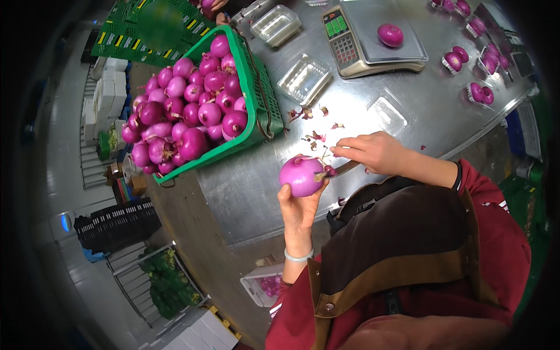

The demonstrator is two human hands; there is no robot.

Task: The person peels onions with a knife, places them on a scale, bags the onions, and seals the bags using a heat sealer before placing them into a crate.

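My left hand [301,212] holds up a large purple onion [301,178] from below, over the near edge of a steel table [245,197]. The onion's dry, ragged end points right, towards my right hand [379,151]. A knife blade [345,168] runs from under my right hand to that dry end; its handle is hidden in the palm. My right forefinger reaches forward above the blade. Dry onion trimmings [314,139] lie scattered just beyond both hands. To the left, a green plastic crate [253,120] is heaped with purple onions [192,103].
A digital scale [350,54] carries one onion [390,35]. Clear plastic trays [305,81] stand between crate and scale; another clear plastic piece [389,114] lies nearer. Packed onions [480,93] sit at right. Another person's hand [218,4] shows behind the crate. A white bin [256,294] with onions is below.
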